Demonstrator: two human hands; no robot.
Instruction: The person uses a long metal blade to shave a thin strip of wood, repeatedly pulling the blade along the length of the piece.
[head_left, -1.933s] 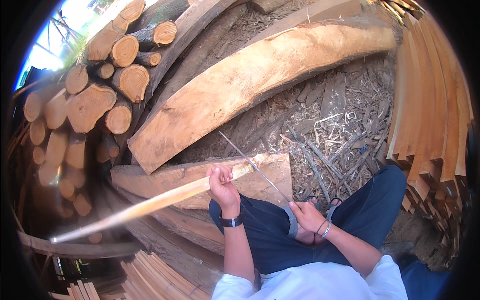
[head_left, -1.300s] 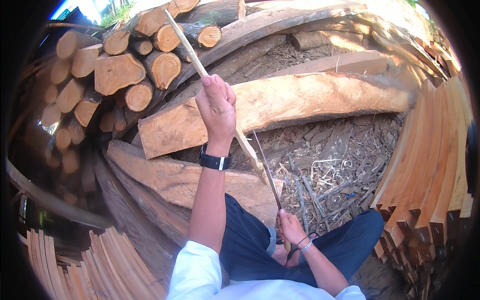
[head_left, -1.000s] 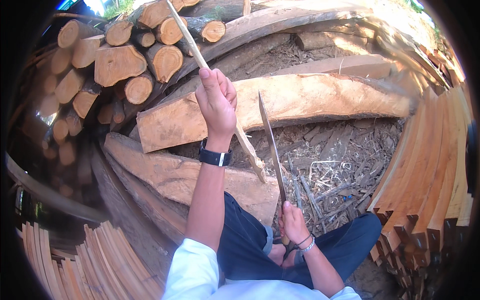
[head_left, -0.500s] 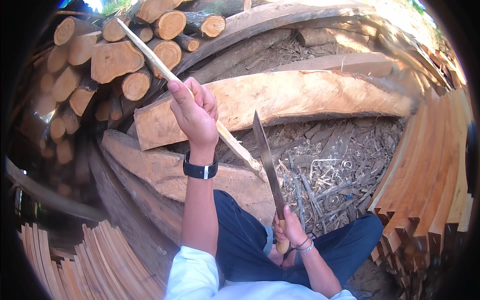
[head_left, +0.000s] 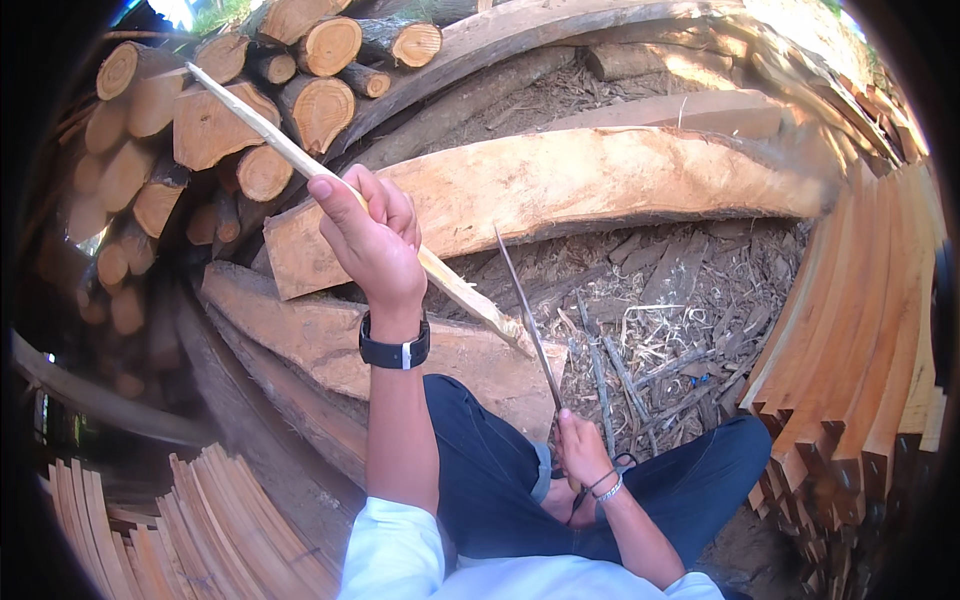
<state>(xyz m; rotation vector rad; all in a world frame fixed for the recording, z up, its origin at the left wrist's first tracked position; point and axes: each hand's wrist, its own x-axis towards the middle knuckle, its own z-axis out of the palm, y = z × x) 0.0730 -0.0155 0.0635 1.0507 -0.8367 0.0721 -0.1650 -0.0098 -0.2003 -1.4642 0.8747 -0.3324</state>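
My left hand is closed round the middle of a pale, peeled wooden stick. The stick slants from the upper left, where its narrow end is, down to a rough, splintered lower end near the blade. In my right hand is the handle of a machete. Its long blade points up and slightly left, seen nearly edge-on, beside the stick's lower end; whether the two touch I cannot tell. Most of the handle is hidden by my fingers. Below the stick's lower end lies a rough-sawn slab.
Cut logs are stacked at the upper left. A long, thick slab lies across in front of me. Sawn boards are piled at the right, thinner strips at the lower left. Bark and shavings cover the ground.
My left hand and the stick have shifted slightly left and down. The machete has turned from showing its flat side to nearly edge-on, its tip moving a little left.
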